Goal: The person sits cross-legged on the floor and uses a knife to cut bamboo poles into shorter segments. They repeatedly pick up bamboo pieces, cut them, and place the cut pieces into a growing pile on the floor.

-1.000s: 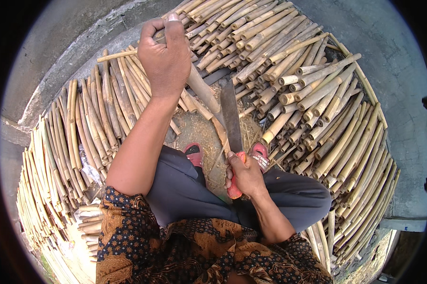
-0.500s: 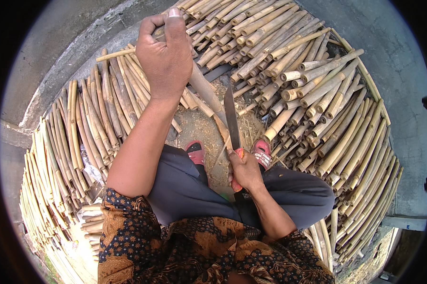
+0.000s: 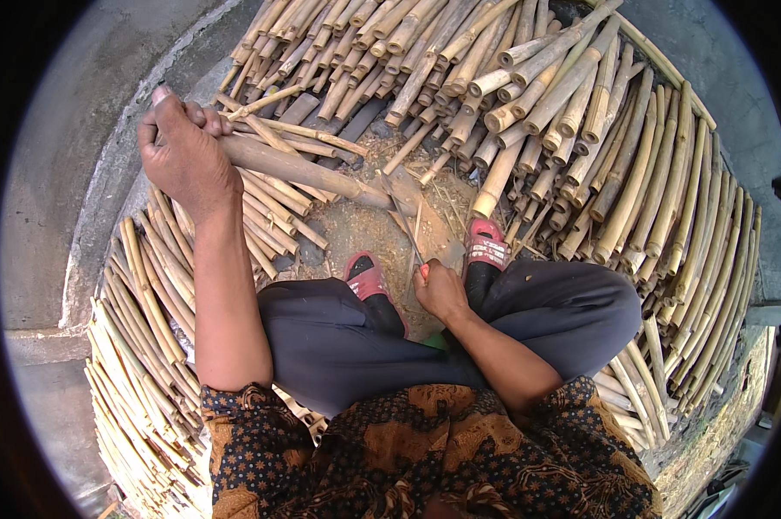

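Observation:
My left hand (image 3: pixel 189 160) is raised at the upper left, its fingers wrapped round one end of a thick bamboo pole (image 3: pixel 308 176). The pole slants down to the right, its lower end between my feet. Low in the middle, my right hand (image 3: pixel 443 292) grips the red-orange handle of a machete. Seen nearly edge-on, the machete's blade (image 3: pixel 401 218) points up and away, close to the pole's lower end. Whether blade and pole touch, I cannot tell.
Cut bamboo poles are piled at the right (image 3: pixel 658 190), across the far side (image 3: pixel 356 52) and at the left (image 3: pixel 148 355). My feet wear pink sandals (image 3: pixel 369 284). Chips litter the ground (image 3: pixel 338 229). A grey concrete wall (image 3: pixel 61 173) stands at left.
My left hand has swung left and down, bringing the bamboo pole to a flatter slant. The machete has turned from broadside to nearly edge-on and tilted left. The whole view has shifted.

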The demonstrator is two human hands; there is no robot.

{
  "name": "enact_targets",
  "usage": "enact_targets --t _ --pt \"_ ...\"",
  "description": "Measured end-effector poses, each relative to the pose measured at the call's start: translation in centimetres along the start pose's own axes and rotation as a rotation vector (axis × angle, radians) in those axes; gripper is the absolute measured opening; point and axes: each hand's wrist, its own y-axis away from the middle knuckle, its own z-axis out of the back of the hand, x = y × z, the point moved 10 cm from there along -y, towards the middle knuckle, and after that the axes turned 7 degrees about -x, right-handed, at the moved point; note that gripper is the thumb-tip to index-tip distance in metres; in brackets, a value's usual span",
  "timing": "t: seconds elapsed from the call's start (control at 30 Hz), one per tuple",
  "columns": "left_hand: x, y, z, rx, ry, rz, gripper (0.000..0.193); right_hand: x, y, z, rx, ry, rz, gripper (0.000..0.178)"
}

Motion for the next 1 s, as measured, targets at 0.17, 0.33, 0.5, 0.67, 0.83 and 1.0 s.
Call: enact_targets --t 0.17,0.33,0.5,0.67,0.83,1.0 --pt "1.1 -1.4 0.6 -0.050 -0.046 0.035 0.027 -4.4 -1.4 0.5 -0.047 0.030 -0.177 0.048" --pt "1.2 -2.2 1.7 -0.045 0.110 0.140 0.027 -4.8 0.0 -0.8 0.045 -0.008 -0.325 0.046" --pt "1.0 -1.6 1.9 0.016 0.168 0.164 0.035 2.9 0.8 4.1 -0.196 -0.156 -0.022 0.037" --pt "0.8 -1.0 2.0 0.021 0.168 0.268 0.039 15.0 2.2 5.9 -0.231 -0.407 0.474 0.029" --pt "0.2 0.0 2.1 0.131 0.229 0.243 0.046 15.1 -2.1 3.2 -0.144 -0.367 0.280 0.032" --pt "0.0 0.5 1.4 0.357 0.362 0.297 0.046 13.9 -2.6 3.1 -0.134 -0.397 0.181 0.042"
